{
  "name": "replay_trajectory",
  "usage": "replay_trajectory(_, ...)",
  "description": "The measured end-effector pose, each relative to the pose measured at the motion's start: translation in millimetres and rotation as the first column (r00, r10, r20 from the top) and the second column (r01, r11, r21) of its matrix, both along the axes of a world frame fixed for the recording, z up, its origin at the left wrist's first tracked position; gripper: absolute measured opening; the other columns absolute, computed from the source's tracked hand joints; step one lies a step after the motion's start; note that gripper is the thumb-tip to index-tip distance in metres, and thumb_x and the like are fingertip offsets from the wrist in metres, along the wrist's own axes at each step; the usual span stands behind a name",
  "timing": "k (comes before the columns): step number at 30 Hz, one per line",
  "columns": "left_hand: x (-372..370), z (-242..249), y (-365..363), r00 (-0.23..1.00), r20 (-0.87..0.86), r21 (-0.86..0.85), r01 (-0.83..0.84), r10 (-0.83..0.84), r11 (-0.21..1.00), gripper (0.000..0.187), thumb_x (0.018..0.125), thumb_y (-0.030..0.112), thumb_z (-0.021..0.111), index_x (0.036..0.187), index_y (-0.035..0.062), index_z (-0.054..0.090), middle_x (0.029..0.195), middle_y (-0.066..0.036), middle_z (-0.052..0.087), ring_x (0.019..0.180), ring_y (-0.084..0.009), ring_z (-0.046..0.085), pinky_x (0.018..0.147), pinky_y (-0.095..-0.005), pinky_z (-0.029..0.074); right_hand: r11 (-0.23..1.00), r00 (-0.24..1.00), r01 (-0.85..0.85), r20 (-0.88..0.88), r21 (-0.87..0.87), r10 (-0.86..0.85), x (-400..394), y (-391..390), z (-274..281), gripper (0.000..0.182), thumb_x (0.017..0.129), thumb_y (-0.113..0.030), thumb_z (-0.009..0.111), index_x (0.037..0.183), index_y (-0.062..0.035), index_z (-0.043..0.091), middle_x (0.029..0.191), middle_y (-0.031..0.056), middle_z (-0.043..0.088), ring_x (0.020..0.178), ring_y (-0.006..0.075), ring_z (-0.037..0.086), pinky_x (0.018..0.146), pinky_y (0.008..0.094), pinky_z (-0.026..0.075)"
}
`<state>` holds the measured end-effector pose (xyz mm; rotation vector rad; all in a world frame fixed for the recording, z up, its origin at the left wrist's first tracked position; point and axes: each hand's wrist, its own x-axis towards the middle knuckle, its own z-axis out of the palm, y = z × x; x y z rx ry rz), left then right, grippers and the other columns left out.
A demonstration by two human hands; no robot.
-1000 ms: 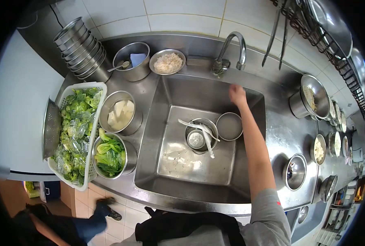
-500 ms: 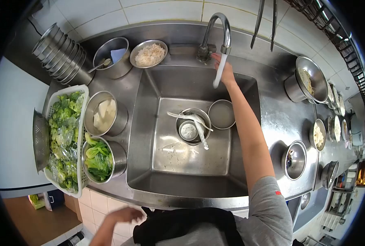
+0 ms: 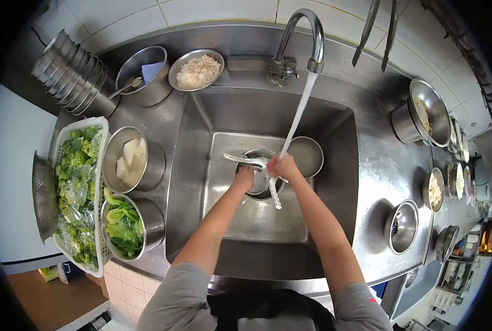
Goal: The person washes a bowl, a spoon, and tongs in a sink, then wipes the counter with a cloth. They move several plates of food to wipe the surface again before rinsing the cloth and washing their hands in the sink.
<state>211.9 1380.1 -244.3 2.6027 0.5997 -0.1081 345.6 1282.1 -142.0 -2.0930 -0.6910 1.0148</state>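
Both of my hands are down in the sink, over a metal pot (image 3: 268, 152) that holds a small metal bowl (image 3: 260, 184) and white spoons. My left hand (image 3: 244, 178) is curled closed at the left rim of the small bowl. My right hand (image 3: 283, 166) is closed at the upper right of that bowl, beside a white spoon (image 3: 275, 194); what its fingers grip is hidden. Water (image 3: 301, 110) runs from the faucet (image 3: 314, 47) onto or just beside the right hand. A second metal pot (image 3: 307, 156) with cloudy liquid stands right of it.
The steel sink (image 3: 224, 220) surrounds these things. Along its left stand pots of white chunks (image 3: 130, 157) and leafy greens (image 3: 125, 226), plus a basket of bagged broccoli (image 3: 105, 187). Rice (image 3: 197, 71) sits in a bowl behind. Metal bowls (image 3: 403, 226) line the right counter; tongs (image 3: 367, 33) hang above.
My right hand has left the faucet base and come down to the pot in the sink. My left hand has moved from beside my body into the sink. Water still runs.
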Motion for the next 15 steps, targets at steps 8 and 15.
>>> replay_trajectory(8,12.9,-9.8,-8.6,0.982,-0.005,0.272,-0.182,0.191,0.945,0.024,0.074,0.005,0.05,0.098,0.0028,0.048,0.095,-0.015,0.054,0.085,-0.0287,0.057,0.069,-0.0352,0.049,0.992,0.982,0.123,-0.147,0.006,-0.12,-12.2,-5.8,4.5,0.011,0.064,-0.001,0.061,0.075,-0.0023,0.063,0.068,0.007,0.061,0.059,0.0138,0.059,0.053,0.0264,0.051)
replay_trajectory(15,21.1,31.3,-23.5,0.985,-0.08,0.18,-0.139,0.155,0.974,0.018,0.071,0.005,0.053,0.089,0.0013,0.054,0.084,-0.02,0.058,0.082,-0.0328,0.059,0.071,-0.0385,0.048,0.993,0.988,0.115,-0.103,0.001,-0.114,-0.2,-8.6,24.8,0.013,0.065,-0.007,0.062,0.077,-0.0011,0.063,0.068,0.0086,0.062,0.061,0.0166,0.06,0.054,0.0283,0.049)
